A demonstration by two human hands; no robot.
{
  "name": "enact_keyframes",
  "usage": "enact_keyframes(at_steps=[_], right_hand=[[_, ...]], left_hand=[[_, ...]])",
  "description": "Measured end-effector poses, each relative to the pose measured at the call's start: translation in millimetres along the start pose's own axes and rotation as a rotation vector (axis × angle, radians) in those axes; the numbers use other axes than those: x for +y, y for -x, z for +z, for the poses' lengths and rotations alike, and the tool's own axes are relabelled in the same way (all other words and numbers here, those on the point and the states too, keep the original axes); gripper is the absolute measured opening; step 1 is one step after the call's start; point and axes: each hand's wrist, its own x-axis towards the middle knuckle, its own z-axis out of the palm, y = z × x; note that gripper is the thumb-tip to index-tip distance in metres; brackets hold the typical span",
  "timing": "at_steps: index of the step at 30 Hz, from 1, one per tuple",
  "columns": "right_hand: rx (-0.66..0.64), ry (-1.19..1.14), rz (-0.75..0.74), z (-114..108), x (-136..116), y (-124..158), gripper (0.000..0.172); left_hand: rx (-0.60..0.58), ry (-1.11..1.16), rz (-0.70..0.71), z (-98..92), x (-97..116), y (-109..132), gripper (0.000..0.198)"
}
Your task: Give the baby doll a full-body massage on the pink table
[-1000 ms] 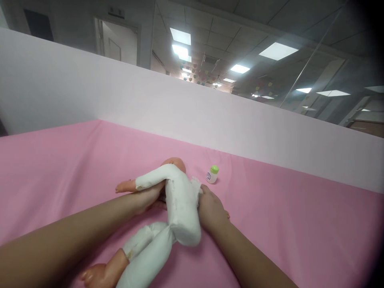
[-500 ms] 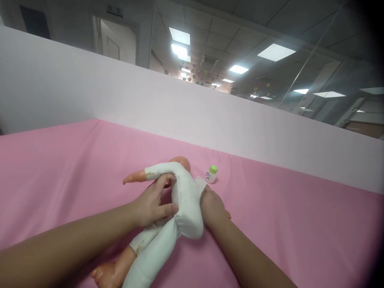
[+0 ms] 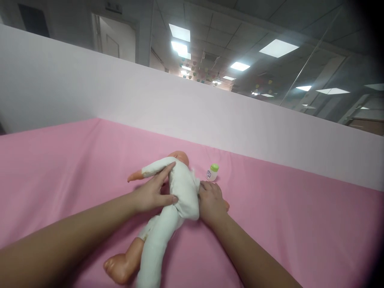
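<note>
A baby doll [image 3: 183, 188] with a white cloth body and plastic head, hands and feet lies on a pink sheet [image 3: 285, 216]. Its head points away from me and its legs reach toward me. My left hand [image 3: 151, 194] presses against the doll's left side, thumb at the hip and fingers stretched up to its arm. My right hand [image 3: 211, 202] cups the doll's right side, with the fingers curved against the cloth. A small white bottle [image 3: 212, 173] with a green cap stands just beyond my right hand.
A pale partition wall [image 3: 192, 108] runs along the far edge of the pink surface. Above it show ceiling lights and a doorway [image 3: 115, 38] in the room beyond.
The doll has been lowered from a raised, tilted pose until it lies flatter on the sheet. My left hand came from beneath its arm onto its side. My right hand stayed on the other side.
</note>
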Motion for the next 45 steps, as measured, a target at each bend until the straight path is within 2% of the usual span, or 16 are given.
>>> enact_keyframes(at_steps=[3,5,9,12,17,21,24,29,32,36,41,45], right_hand=[[0.015,-0.042,0.013,-3,-2,0,0.026],[0.001,-0.092,0.028,-6,-4,-1,0.025],[-0.059,-0.272,0.047,-13,-7,1,0.037],[-0.08,-0.398,0.042,-15,-10,4,0.049],[-0.106,-0.498,-0.006,-10,-14,9,0.08],[-0.145,-0.516,-0.027,-5,-17,9,0.087],[-0.18,-0.527,0.016,-2,-22,8,0.093],[-0.2,-0.56,0.078,2,-27,5,0.101],[-0.183,-0.567,0.058,2,-26,4,0.106],[-0.173,-0.583,0.041,-1,-24,4,0.108],[-0.245,-0.669,0.06,-11,-15,4,0.111],[-0.325,-0.701,0.037,-20,-6,5,0.113]], left_hand=[[0.061,0.004,-0.022,-10.9,-14,-8,0.118],[0.093,-0.073,-0.012,-18.7,-22,-13,0.117],[0.112,-0.292,0.048,-28.2,-36,-20,0.114],[0.128,-0.383,0.023,-25.1,-42,-22,0.111],[0.176,-0.396,-0.013,-10.0,-29,-17,0.102],[0.162,-0.303,-0.003,-0.4,-4,-15,0.097],[0.171,-0.167,-0.031,5.2,5,-17,0.095],[0.182,0.061,-0.167,9.6,-2,-19,0.102],[0.129,0.165,-0.099,10.7,-4,-18,0.105],[0.099,0.127,-0.042,9.7,0,-16,0.116],[0.025,0.062,-0.022,3.0,1,-16,0.104],[0.032,0.004,-0.045,-0.1,-4,-16,0.105]])
